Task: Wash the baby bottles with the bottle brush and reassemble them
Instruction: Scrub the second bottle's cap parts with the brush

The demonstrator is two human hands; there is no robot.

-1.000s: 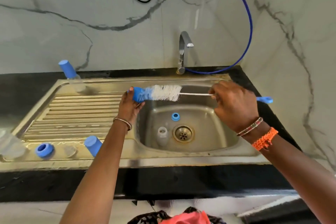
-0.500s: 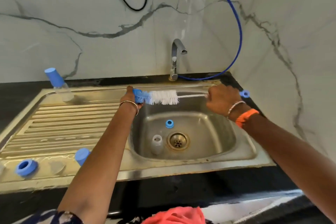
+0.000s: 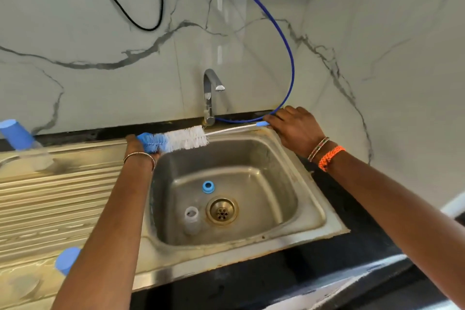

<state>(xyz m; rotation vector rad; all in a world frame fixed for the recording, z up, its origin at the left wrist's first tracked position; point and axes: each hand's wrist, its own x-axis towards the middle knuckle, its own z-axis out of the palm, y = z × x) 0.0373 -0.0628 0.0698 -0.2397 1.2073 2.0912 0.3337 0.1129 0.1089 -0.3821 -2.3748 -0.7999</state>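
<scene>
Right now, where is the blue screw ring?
In the head view, the blue screw ring lies on the sink floor, just behind the drain.

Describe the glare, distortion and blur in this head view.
Head view: a bright vertical glare streak runs down the glossy marble wall above the tap; wide-angle bending curves the sink's edges and draining board; the blue cap at far left looks soft and smeared, while the bottle brush stays fairly sharp.
</scene>
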